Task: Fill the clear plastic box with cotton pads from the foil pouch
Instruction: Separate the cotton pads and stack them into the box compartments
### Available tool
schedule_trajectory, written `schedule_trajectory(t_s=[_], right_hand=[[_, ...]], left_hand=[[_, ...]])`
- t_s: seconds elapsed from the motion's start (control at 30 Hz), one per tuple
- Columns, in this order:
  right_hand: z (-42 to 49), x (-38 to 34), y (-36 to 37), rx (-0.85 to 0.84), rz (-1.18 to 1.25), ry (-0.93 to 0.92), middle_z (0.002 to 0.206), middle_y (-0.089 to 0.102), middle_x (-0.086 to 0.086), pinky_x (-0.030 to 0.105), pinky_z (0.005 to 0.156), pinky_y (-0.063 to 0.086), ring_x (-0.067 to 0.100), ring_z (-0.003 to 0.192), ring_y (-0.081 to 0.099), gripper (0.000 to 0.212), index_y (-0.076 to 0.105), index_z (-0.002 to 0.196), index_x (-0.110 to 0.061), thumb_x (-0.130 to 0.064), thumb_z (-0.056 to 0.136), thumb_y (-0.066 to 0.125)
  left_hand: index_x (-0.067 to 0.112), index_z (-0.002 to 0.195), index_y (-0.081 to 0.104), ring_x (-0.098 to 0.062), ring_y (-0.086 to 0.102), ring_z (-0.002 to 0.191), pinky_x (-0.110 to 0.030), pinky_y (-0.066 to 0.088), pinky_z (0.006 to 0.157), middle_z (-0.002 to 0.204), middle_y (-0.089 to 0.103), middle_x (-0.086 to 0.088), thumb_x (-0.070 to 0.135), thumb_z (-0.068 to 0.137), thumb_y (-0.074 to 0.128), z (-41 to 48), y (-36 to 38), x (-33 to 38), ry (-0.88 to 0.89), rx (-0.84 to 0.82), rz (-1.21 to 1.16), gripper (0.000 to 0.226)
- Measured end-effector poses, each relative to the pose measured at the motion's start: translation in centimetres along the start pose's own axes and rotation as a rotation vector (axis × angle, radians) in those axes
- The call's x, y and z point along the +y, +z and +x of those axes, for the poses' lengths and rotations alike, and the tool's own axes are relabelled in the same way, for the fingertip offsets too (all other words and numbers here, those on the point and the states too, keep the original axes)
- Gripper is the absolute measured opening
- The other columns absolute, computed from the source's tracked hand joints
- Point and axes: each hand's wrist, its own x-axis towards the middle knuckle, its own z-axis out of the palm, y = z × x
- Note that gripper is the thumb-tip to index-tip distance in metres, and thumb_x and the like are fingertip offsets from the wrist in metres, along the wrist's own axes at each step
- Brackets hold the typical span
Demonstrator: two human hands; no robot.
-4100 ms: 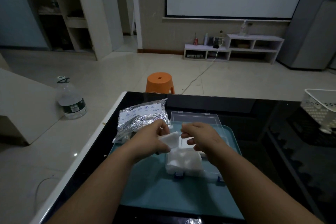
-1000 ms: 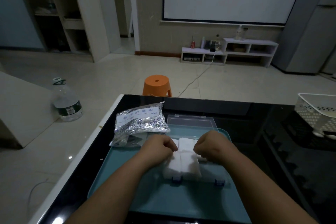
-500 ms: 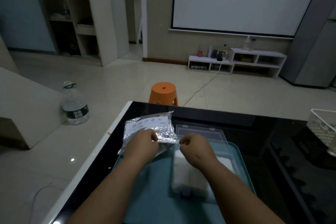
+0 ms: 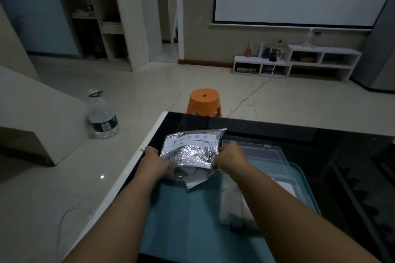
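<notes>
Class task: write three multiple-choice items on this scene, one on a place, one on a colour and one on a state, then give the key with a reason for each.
1. Where is the stool?
A. On the floor beyond the table
B. On the table
C. On a shelf

2. What colour is the tray?
A. Red
B. Teal
C. Yellow

3. How is the pouch held?
A. Not at all
B. By one hand
C. By both hands

Key:
1 A: it stands on the tiles past the far edge.
2 B: its bare surface is teal.
3 C: the left hand and right hand each grip an edge.
</notes>
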Motion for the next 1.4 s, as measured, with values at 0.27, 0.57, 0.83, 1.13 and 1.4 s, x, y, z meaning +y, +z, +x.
schedule_trajectory(t_s=[0.27, 0.57, 0.83, 1.13, 1.4], right_hand=[[-2.4, 1.5, -0.5, 0.082, 0.099, -0.184, 0.071, 0.063, 0.007, 0.031, 0.063, 0.048, 0.018, 0.067, 0.057, 0.019, 0.061, 0.069, -0.010, -0.002, 0.081, 0.072], [-3.9, 2.6, -0.3, 0.070, 0.100, -0.247, 0.088, 0.067, 0.008, 0.048, 0.079, 0.056, 0.029, 0.085, 0.065, 0.010, 0.063, 0.088, -0.016, -0.019, 0.078, 0.063], [-4.0, 0.9, -0.1, -0.083, 0.416, -0.038, 0.109, 0.064, 0.009, 0.032, 0.070, 0.048, 0.020, 0.090, 0.058, 0.041, 0.059, 0.115, -0.014, -0.048, 0.095, 0.054], [-4.1, 1.0, -0.5, -0.114, 0.503, -0.190, 0.109, 0.065, 0.000, 0.026, 0.072, 0.043, 0.015, 0.098, 0.059, 0.022, 0.059, 0.119, -0.016, -0.016, 0.097, 0.056], [-4.4, 0.5, -1.4, -0.156, 0.586, -0.212, 0.111, 0.067, 0.005, 0.040, 0.087, 0.047, 0.025, 0.106, 0.060, 0.025, 0.063, 0.110, -0.014, -0.025, 0.087, 0.067]], left_hand=[[-0.004, 0.091, 0.066, -0.026, 0.053, 0.056, -0.028, 0.040, 0.055, 0.071, 0.063, -0.019, 0.036, 0.093, 0.058, 0.7, -1.0, 1.1, -0.135, 0.100, -0.399, 0.041], [-0.001, 0.086, 0.070, -0.027, 0.063, 0.070, -0.039, 0.055, 0.071, 0.076, 0.066, -0.017, -0.003, 0.084, 0.065, -0.6, -1.4, 0.0, -0.083, -0.074, -0.438, 0.006], [0.008, 0.072, 0.059, -0.024, 0.055, 0.069, -0.029, 0.046, 0.061, 0.074, 0.061, -0.013, -0.015, 0.085, 0.051, -0.3, -1.0, -0.3, -0.049, -0.091, -0.445, 0.028], [0.003, 0.083, 0.068, -0.028, 0.059, 0.066, -0.035, 0.049, 0.060, 0.083, 0.065, -0.018, 0.005, 0.069, 0.064, -1.1, -1.6, 0.5, -0.053, -0.010, -0.627, 0.015], [0.011, 0.105, 0.065, -0.027, 0.071, 0.076, -0.035, 0.054, 0.062, 0.097, 0.074, -0.015, 0.009, 0.093, 0.057, -1.2, -1.5, 1.2, 0.105, -0.195, -0.849, 0.014]])
